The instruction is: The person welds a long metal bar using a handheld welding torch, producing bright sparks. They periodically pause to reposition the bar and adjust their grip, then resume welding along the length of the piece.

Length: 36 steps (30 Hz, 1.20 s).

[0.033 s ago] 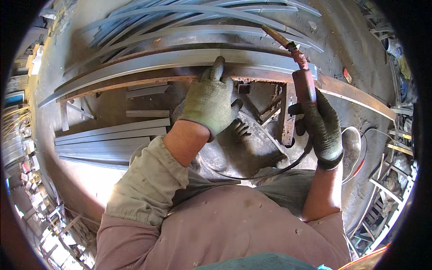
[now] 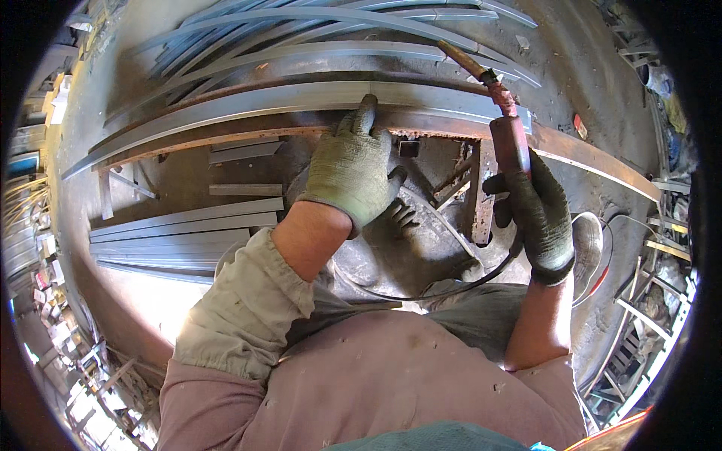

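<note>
My left hand (image 2: 350, 161), in a worn olive glove, lies against the near edge of a long grey metal bar (image 2: 301, 98). Its index finger is stretched out onto the bar, close to a thin seam line across it. The thumb stands apart, and the other fingers are partly hidden under the palm. My right hand (image 2: 538, 214), also gloved, is closed round the red handle of a welding torch (image 2: 511, 143). The torch's brass-coloured nozzle points up and to the left, above the bar's right end without visible contact. A black cable (image 2: 459, 293) trails from it toward my legs.
Under the grey bar runs a rusty steel beam (image 2: 594, 154) on legs (image 2: 483, 199). Several long grey profiles (image 2: 346, 49) lie beyond it on the floor. More bars (image 2: 180, 237) are stacked at the left. Cluttered racks (image 2: 654, 301) line the right side.
</note>
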{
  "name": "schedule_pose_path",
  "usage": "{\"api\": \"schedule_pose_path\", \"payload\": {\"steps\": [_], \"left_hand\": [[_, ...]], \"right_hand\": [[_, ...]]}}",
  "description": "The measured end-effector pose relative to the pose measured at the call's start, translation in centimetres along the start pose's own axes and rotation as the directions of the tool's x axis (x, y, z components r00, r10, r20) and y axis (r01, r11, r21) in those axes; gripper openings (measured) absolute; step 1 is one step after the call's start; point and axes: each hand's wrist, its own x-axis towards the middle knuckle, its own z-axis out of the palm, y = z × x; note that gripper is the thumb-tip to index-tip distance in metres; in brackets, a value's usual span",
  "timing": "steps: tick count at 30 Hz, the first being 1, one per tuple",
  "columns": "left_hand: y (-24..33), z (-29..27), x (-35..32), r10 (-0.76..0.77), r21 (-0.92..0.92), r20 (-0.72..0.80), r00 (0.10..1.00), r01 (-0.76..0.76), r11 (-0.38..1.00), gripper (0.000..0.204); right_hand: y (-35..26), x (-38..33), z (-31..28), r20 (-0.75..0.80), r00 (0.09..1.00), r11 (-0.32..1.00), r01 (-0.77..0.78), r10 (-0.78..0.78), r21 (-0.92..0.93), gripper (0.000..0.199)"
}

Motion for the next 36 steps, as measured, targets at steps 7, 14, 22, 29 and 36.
{"api": "schedule_pose_path", "payload": {"steps": [7, 14, 22, 29, 36], "left_hand": [[-1.0, 1.3, 0.4, 0.062, 0.055, -0.038, 0.997, -0.06, 0.997, 0.069], [-0.6, 0.1, 0.3, 0.044, 0.056, 0.017, 0.999, -0.045, 0.997, 0.068], [-0.5, -0.3, 0.7, 0.031, 0.039, 0.053, 0.998, -0.033, 0.999, 0.066], [0.0, -2.0, 0.9, 0.003, 0.024, 0.143, 0.99, -0.007, 1.0, 0.058], [0.3, -2.7, 0.9, 0.008, 0.02, 0.13, 0.992, -0.01, 1.0, 0.044]], "right_hand": [[0.5, 0.6, 1.1, -0.014, 1.0, 0.999, 0.029, -0.028, 0.043, 0.05], [-3.2, 0.7, 3.5, -0.036, 0.998, 0.984, -0.055, 0.05, -0.171, 0.054], [-3.7, 1.1, 5.0, 0.002, 1.0, 0.977, -0.006, 0.007, -0.214, 0.047], [-4.7, 1.2, 5.7, 0.062, 0.997, 0.961, -0.029, 0.048, -0.274, 0.042], [-4.8, 1.5, 5.8, 0.114, 0.993, 0.948, 0.005, 0.033, -0.317, 0.043]]}}
